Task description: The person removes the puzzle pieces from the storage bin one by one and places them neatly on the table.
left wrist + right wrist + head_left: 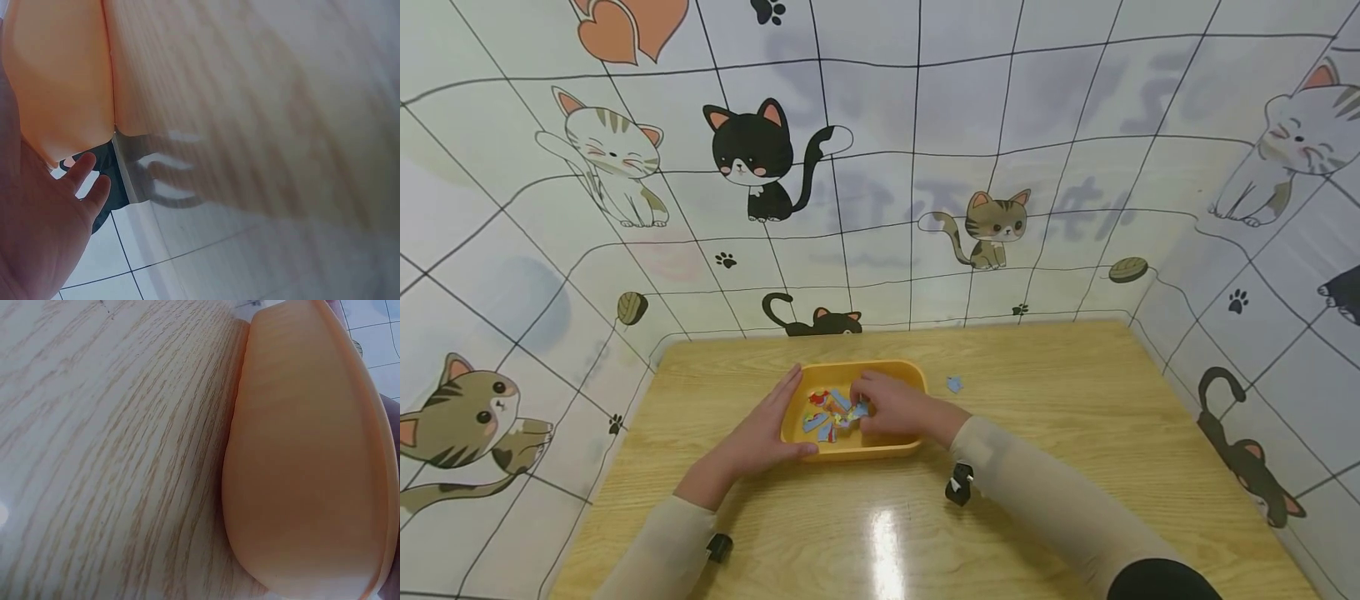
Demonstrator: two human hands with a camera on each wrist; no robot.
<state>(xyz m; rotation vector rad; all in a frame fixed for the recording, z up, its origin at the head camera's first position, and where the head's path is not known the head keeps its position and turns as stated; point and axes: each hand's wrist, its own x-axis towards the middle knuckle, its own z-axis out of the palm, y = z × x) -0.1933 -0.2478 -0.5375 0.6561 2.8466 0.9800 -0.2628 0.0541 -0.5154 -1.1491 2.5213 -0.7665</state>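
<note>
A yellow plastic tray (850,455) sits on the table with several small flat puzzle pieces (826,422) in it, blue, red and yellow. My left hand (760,429) rests along the tray's left end, fingers straight toward the back corner and thumb at the front rim. In the left wrist view, two fingertips of that hand show beside the tray's wall (62,81). Reaching inside over the tray's right half, my right hand (895,406) has its fingers bent down and pinches a light blue puzzle piece (860,410). In the right wrist view, the tray's side (306,450) covers most of that hand.
One loose blue puzzle piece (954,383) lies on the wooden table (1045,400) to the right of the tray. Close behind and at both sides rise white walls (880,192) with a grid and cartoon cats. A bright reflection shows on the tabletop in front.
</note>
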